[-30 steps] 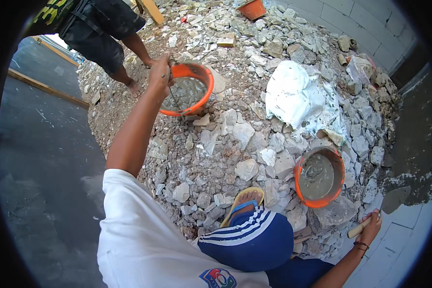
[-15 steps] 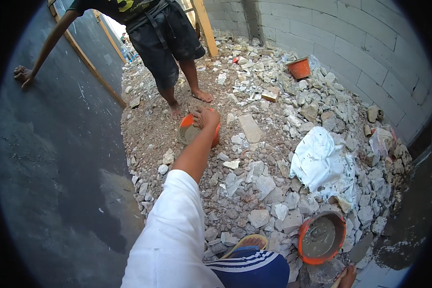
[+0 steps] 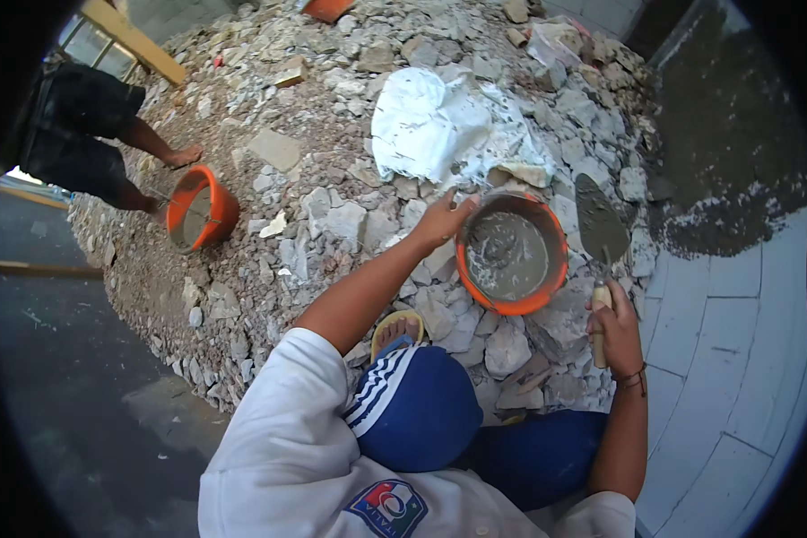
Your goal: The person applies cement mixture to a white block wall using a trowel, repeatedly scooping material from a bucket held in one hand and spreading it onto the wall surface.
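Centrally, an orange bucket (image 3: 511, 306) of wet grey mortar (image 3: 508, 262) sits on broken rubble (image 3: 345, 222), beyond the person's bent knees (image 3: 414, 412). The left hand (image 3: 445, 221), fingers loosely extended, is at the bucket's left rim; whether it grips, I cannot tell from here. The right hand (image 3: 615, 330) is closed around the wooden handle of a trowel (image 3: 601, 220), its mortar-smeared blade just right of the bucket. Beyond lies a crumpled white sack (image 3: 435, 125). At left, a second orange bucket (image 3: 224, 215) stands near a co-worker's bare feet (image 3: 185, 158); at right, a pale block wall (image 3: 731, 359) is partly coated grey.
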Tool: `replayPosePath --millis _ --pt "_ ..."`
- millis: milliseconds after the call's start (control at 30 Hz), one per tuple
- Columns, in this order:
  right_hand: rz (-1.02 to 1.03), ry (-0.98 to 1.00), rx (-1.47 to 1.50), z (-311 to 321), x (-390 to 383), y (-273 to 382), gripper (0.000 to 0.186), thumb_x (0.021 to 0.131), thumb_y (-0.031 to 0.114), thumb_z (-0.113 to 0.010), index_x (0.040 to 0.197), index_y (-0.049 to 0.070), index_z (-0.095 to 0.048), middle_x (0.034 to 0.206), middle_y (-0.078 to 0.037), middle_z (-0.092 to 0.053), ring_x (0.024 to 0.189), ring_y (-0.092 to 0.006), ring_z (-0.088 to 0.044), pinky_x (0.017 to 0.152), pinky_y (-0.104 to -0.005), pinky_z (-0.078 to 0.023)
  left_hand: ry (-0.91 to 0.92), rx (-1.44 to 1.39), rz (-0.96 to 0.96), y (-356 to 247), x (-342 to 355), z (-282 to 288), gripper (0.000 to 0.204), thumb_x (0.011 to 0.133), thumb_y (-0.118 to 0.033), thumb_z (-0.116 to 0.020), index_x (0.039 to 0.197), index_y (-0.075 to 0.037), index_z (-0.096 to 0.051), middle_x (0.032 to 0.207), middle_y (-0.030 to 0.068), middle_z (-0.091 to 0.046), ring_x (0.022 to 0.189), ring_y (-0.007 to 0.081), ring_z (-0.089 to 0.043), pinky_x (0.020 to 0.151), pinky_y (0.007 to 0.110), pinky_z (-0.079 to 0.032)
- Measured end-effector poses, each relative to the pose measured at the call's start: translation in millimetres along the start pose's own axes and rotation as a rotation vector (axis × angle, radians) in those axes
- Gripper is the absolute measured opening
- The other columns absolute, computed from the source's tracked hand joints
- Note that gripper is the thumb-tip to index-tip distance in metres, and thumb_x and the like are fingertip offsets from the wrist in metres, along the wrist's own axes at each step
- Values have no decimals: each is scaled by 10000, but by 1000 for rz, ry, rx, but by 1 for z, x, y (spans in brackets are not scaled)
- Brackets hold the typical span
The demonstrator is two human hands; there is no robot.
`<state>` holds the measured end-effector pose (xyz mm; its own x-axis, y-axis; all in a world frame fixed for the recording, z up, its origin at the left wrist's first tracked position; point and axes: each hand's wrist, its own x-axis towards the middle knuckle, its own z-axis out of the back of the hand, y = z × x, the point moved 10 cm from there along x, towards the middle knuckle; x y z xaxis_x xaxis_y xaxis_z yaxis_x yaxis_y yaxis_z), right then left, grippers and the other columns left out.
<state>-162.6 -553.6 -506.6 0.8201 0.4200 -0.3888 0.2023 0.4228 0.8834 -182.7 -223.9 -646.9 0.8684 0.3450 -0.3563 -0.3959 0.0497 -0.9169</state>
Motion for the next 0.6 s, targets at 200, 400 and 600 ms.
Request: replayPosePath --millis 200,400,600 --pt "156 201 -716 -29 3 -35 393 868 222 -515 1172 -23 -471 930 -220 -626 775 -356 -633 708 -421 -492 -45 -68 50 3 27 -34 549 866 -536 -553 849 -10 -710 759 78 -666 728 148 -594 692 312 -462" --pt "-82 326 -1303 -80 107 -20 222 811 144 -547 905 -13 -673 953 -231 -660 917 -325 -651 755 -419 -516 -40 197 -55 -11 21 -55 490 868 -477 -544 866 -14 -704 737 159 -667 711 240 -642 690 348 -474" --pt "41 732 -1764 -195 77 -44 196 798 146 -586 921 38 -694 900 -135 -675 854 -266 -656 637 -391 -517 12 68 -14 10 27 -46 477 871 -445 -542 750 3 -656 643 127 -617 609 214 -568 622 357 -442"
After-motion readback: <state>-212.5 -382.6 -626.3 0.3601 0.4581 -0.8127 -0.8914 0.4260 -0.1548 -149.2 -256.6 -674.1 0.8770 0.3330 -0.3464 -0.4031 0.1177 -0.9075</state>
